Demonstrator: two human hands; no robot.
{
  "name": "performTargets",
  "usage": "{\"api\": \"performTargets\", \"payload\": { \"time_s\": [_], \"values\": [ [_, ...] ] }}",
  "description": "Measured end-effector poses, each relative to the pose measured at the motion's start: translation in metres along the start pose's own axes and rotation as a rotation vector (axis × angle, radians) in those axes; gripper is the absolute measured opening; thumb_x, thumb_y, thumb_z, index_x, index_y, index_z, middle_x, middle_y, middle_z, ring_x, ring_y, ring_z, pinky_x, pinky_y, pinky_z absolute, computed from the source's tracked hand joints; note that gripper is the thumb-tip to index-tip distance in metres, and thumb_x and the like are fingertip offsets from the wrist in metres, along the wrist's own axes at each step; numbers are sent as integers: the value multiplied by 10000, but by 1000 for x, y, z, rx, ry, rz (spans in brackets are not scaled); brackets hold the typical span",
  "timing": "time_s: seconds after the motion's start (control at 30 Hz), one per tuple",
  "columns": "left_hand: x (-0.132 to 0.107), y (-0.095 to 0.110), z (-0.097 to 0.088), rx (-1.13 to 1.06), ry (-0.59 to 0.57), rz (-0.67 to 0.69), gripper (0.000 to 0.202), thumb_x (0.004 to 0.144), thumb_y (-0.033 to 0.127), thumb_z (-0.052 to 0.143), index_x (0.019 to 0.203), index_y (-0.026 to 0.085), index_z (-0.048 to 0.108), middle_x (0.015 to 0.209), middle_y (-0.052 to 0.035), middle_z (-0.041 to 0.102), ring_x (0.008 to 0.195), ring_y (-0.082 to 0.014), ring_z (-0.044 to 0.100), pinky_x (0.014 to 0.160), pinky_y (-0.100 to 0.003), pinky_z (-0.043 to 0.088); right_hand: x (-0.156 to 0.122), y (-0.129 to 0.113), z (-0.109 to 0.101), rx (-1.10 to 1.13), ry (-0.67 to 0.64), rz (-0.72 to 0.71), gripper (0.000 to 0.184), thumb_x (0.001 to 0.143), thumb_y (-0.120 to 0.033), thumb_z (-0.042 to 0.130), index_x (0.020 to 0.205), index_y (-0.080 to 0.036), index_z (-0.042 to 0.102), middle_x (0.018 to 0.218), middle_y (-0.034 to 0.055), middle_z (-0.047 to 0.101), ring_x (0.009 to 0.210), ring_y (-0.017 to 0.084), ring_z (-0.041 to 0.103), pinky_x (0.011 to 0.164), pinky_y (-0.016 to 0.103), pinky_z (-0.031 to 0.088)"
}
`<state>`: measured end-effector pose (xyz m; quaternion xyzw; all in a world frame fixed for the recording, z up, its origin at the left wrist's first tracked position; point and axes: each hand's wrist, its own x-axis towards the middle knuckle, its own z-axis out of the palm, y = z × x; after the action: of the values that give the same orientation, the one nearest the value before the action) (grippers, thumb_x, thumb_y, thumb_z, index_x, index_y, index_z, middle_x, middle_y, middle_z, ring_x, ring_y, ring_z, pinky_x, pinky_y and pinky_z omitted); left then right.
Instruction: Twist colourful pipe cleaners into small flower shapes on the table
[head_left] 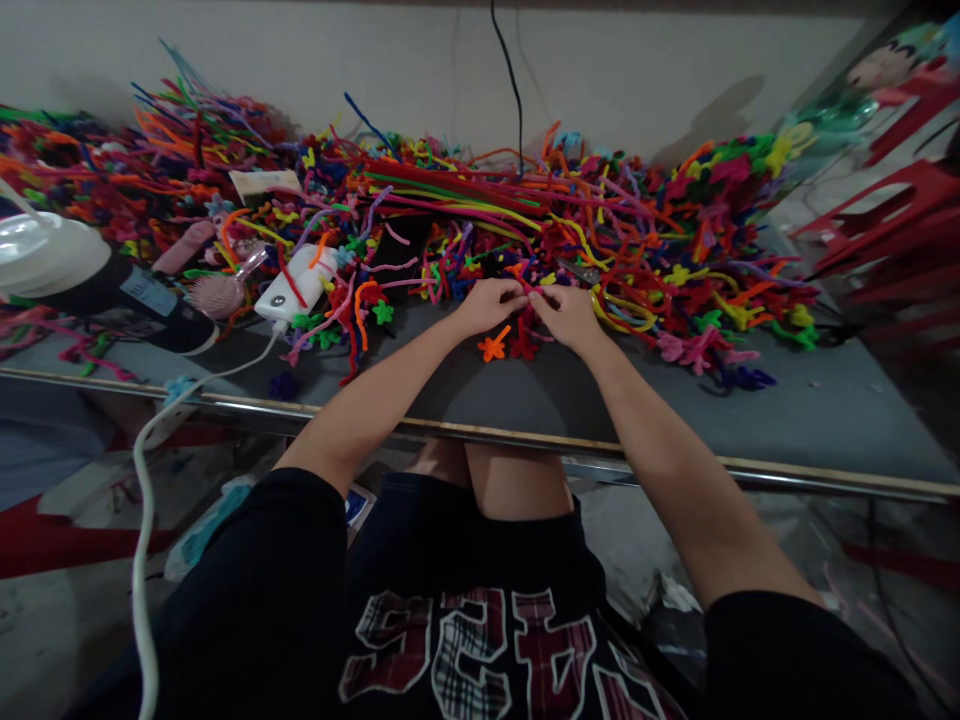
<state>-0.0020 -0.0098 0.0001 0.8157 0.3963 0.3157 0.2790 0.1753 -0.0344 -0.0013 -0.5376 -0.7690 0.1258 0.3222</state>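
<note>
I see both bare forearms reaching up from the lower corners and converging just above the middle of the frame. My left hand (pixel 489 305) and right hand (pixel 568 315) sit knuckles up, nearly touching, fingers curled inward with the tips pinched together between them. Bare knees show below, centre frame.

A red pipe cleaner (pixel 527 297) (thin, fuzzy, bent) sits pinched just above the orange flower (pixel 493 346), which lies flat beside a red flower (pixel 523 347).
</note>
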Motion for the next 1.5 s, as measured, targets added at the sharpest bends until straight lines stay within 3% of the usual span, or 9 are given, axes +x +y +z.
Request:
{"api": "performTargets", "payload": {
  "time_s": [0.37,0.83,1.07,1.27,1.5],
  "values": [
    [1,-4,3,79,-6,21,216,850,282,562,672,165,598,619,10,552,599,-104,450,625,-265,333,0,1,1,-39,-14,-10,390,894,-497,447,732,-213,659,618,41,619,581,185,528,582,332,372],
    [1,-3,2,63,-19,7,190,849,252,572,688,158,609,622,17,561,599,-101,454,623,-258,331,0,1,0,-21,-20,-28,359,893,-461,462,703,-209,635,611,29,597,583,172,522,576,321,366],
    [-1,-2,-2,-41,-10,29,157,851,252,574,735,154,614,644,13,604,638,-103,533,667,-245,394,1,0,-2,96,-64,14,474,912,-561,421,634,-205,565,592,34,597,589,176,566,590,319,399],
    [-2,-3,-2,-79,73,86,169,843,272,589,725,155,614,687,6,623,658,-101,568,673,-232,430,0,-1,-3,242,-79,46,543,885,-662,398,651,-202,565,565,11,584,509,139,530,578,301,415],
    [-3,0,0,-112,101,77,220,878,321,559,774,155,659,705,-3,660,652,-95,580,659,-221,434,0,-3,-4,210,-41,66,593,868,-710,376,613,-204,552,500,7,543,488,138,512,572,306,410]
  ]
}}
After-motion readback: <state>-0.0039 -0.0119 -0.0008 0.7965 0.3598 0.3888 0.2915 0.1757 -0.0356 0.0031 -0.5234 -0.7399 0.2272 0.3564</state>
